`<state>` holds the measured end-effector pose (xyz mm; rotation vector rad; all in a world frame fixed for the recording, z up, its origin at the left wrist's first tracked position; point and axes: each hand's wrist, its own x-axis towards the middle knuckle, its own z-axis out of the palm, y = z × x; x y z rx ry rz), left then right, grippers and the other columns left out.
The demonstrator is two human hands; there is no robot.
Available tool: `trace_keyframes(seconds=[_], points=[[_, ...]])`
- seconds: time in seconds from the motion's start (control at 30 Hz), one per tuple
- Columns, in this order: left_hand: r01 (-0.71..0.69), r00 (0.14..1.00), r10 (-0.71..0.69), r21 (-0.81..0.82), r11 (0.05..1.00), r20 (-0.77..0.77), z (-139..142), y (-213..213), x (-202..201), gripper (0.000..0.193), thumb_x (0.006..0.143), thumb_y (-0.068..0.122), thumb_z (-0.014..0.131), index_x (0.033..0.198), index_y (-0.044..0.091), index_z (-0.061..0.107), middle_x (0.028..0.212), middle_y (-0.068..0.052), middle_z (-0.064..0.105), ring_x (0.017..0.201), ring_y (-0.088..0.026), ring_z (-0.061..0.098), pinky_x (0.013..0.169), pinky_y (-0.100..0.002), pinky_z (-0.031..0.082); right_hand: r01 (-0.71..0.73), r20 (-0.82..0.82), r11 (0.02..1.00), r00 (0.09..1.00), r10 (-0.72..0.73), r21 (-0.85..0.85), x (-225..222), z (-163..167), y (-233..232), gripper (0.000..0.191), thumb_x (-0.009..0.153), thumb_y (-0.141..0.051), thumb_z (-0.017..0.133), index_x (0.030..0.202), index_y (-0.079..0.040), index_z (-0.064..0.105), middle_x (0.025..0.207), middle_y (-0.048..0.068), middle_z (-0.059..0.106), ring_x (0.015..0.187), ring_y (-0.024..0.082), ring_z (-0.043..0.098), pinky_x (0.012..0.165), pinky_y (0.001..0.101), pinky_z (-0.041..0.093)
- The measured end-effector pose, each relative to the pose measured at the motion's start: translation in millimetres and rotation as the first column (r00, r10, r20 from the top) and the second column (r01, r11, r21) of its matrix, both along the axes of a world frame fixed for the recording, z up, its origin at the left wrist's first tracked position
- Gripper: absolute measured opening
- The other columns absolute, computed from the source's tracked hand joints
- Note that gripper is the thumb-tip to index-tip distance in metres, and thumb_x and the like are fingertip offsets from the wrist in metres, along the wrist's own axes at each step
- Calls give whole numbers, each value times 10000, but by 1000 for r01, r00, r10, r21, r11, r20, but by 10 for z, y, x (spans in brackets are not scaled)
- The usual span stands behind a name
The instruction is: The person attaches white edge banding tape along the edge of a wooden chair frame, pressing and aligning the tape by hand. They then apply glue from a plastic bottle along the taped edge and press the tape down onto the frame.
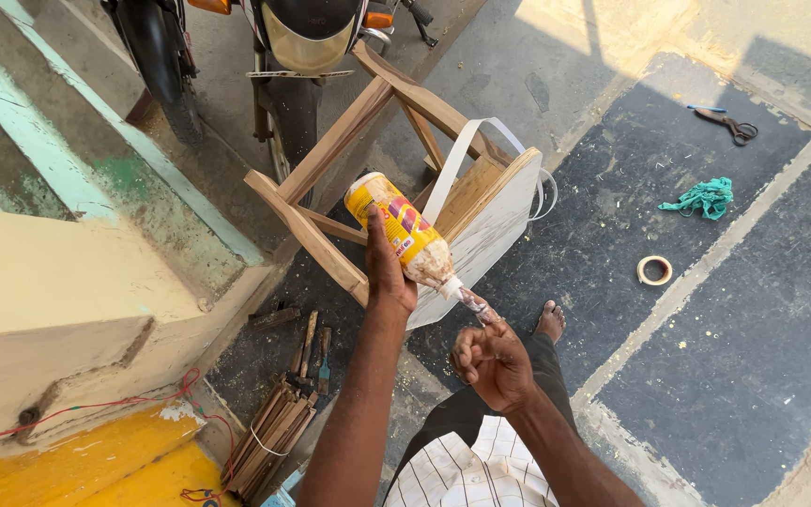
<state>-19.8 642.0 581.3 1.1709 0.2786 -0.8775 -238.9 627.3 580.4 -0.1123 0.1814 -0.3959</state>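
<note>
Two hands tip a glue bottle over an upturned wooden stool on the floor.

The right hand [492,361] is closed in a fist around the bottle's nozzle, near the person's bare foot [549,321]. The left hand [389,272] grips the yellow glue bottle [405,230] by its body, tilted nozzle-down just above the stool [396,169]. A bundle of wood strips [274,437] lies on the floor to the left. Further off on the floor lie a tape roll [654,270], a green cloth [701,197] and scissors [729,124]; a motorbike [302,47] stands at the far edge.
</note>
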Motion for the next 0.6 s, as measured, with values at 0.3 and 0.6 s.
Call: trace_keyframes(seconds=[0.3, 0.6], points=[[92, 987, -113, -180, 979, -111, 80, 151, 413, 895, 777, 752, 686, 1362, 113, 462, 1100, -119, 669, 982, -281, 753, 844, -476, 673, -506, -605, 750, 775, 181, -425, 578, -1007, -625, 901, 784, 100, 490, 1609, -216, 308, 914, 31, 592, 694, 116, 510, 569, 270, 400], [79, 992, -94, -179, 981, -80, 210, 155, 389, 901, 793, 756, 667, 1375, 101, 456, 1109, -124, 671, 999, -269, 752, 851, -473, 675, -654, -342, -701, 752, -563, -285, 583, -906, -396, 730, 869, -59, 611, 1555, -199, 404, 1007, 69, 638, 1006, 240, 582, 908, 413, 439]])
